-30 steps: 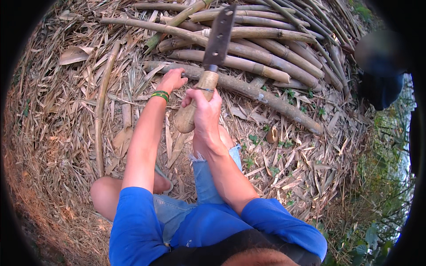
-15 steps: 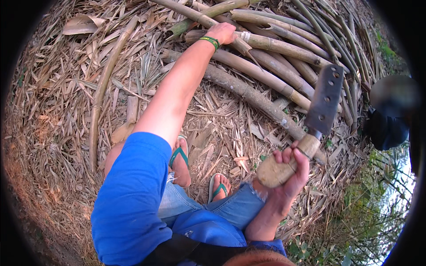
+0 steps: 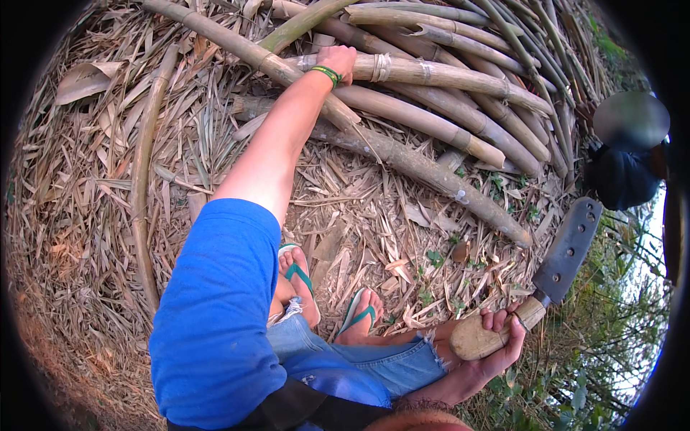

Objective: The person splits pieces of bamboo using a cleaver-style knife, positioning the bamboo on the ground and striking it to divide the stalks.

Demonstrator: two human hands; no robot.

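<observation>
My left hand [image 3: 338, 62], with a green and yellow band at the wrist, is closed around a tan bamboo pole [image 3: 460, 77] that has a pale frayed ring beside my fingers. Beneath my left forearm slants another bamboo pole [image 3: 215, 32], its splintered end below the wrist. At the lower right, my right hand [image 3: 507, 341] grips a machete [image 3: 568, 251] by its thick wooden handle. The broad dark blade, pierced with several holes, points up and to the right, apart from the bamboo.
Several bamboo poles [image 3: 467, 108] lie piled at the upper right. A speckled pole [image 3: 431, 172] lies before my flip-flop-clad feet, and a curved one [image 3: 144, 172] rests on dry leaves at left. Another person [image 3: 625, 165] is at the right edge; green plants [image 3: 611, 323] grow below.
The slanting pole has shifted left, and my left hand is now on the ringed pole instead. My right hand has carried the machete down and right, away from the speckled pole.
</observation>
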